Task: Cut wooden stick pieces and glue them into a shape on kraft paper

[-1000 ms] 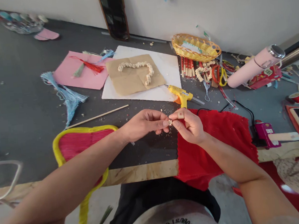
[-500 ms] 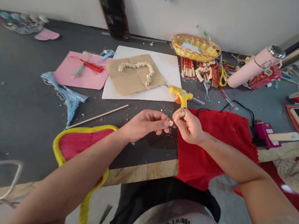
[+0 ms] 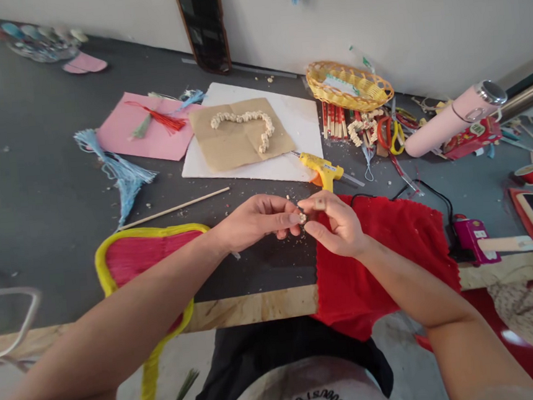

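Between the thumb and fingers of my left hand [image 3: 272, 217] is a small cream-coloured cluster [image 3: 302, 218], too small to name more exactly. My right hand [image 3: 336, 222] is just to its right, thumb and fingers apart, with the fingertips close to the cluster. A small tan patch shows on one of its fingers. Beyond the hands, a curved strand of cream pieces [image 3: 266, 122] lies on brown paper [image 3: 225, 151]. A yellow glue gun [image 3: 322, 167] rests behind my right hand, at the edge of a white board [image 3: 303, 113].
A red cloth [image 3: 391, 239] hangs over the table's front edge. To the right are a wicker basket [image 3: 350, 87], scissors [image 3: 396, 136], a pink flask [image 3: 455, 118] and a purple box [image 3: 477, 237]. Leftward lie a blue tassel [image 3: 119, 169], a thin stick [image 3: 178, 206] and a yellow-rimmed pink piece [image 3: 145, 257].
The thumb and fingers of my right hand have parted and let go of the small cluster. My left hand keeps hold of it, nearly in place.
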### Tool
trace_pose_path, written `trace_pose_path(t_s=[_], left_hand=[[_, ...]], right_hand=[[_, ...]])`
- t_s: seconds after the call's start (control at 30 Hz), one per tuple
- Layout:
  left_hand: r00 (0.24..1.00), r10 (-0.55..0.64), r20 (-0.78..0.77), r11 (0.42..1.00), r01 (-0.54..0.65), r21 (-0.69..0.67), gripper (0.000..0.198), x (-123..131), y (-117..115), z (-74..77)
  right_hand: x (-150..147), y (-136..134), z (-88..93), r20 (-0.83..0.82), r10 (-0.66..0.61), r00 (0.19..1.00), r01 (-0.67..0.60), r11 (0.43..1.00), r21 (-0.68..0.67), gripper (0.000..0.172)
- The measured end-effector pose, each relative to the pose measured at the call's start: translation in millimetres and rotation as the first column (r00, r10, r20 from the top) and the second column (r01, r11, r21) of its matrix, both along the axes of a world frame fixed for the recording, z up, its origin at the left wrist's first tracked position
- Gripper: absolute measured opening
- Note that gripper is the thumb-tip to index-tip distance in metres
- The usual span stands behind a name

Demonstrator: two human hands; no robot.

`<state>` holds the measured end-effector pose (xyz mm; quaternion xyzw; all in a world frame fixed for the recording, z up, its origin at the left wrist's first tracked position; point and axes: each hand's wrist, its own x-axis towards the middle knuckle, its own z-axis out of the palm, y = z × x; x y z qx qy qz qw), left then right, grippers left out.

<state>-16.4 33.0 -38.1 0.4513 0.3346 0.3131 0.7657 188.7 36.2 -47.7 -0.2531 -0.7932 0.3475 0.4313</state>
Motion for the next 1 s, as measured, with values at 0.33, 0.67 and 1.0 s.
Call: trace_pose_path(t_s=[0.33, 0.67, 1.0], left_hand=[[1.0, 0.004, -0.001, 1.0, -0.004, 0.003, 0.03, 1.9, 0.4, -0.5], [0.997, -0.012, -0.078, 0.998, 0.017, 0.067, 0.032, 1.4, 0.8, 0.8], [0.994, -0.008, -0.106, 0.996, 0.018, 0.092, 0.037, -0.2, 1.3, 0.0]], right_hand=[[-2.9, 0.8, 0.2, 0.035, -0.077, 0.996, 0.073, 0.993, 0.091, 0.013], [-3.5, 1.4, 0.2, 0.073, -0.054, 0.996, 0.047, 0.994, 0.104, 0.011], [-2.5, 0.8, 1.2, 0.083, -0.025, 0.996, 0.015, 0.992, 0.124, 0.017]])
